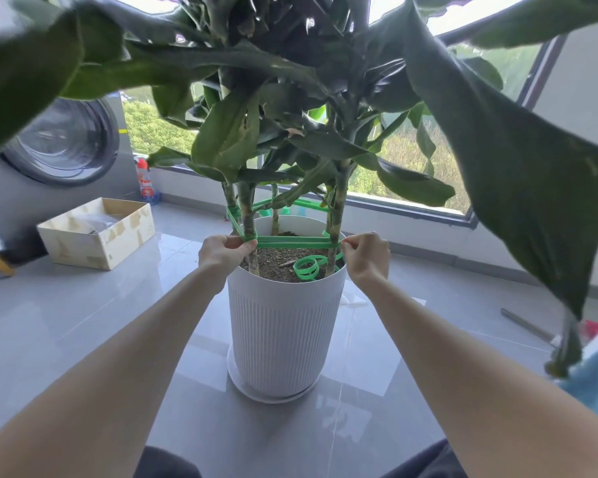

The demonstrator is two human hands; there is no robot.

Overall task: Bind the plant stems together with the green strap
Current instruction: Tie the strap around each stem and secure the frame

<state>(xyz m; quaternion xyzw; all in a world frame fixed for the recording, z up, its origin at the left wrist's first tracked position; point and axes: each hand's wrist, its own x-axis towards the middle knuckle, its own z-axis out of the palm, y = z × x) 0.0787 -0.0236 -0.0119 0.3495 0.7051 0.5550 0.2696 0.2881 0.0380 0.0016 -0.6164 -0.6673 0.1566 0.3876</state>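
Green strap (296, 241) runs taut across the near stems (248, 219), above the white pot (283, 326); left hand (223, 251) pinches its left end, right hand (366, 255) pinches the right.

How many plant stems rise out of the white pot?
4 stems: the back left stem, the front left stem by the left hand, the thin back middle stem, the right stem by the right hand. Both hands pinch the green strap. Leaves may hide more.

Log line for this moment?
left hand: pinches green strap at near-left stem | right hand: pinches it at near-right stem | spare coil: on soil
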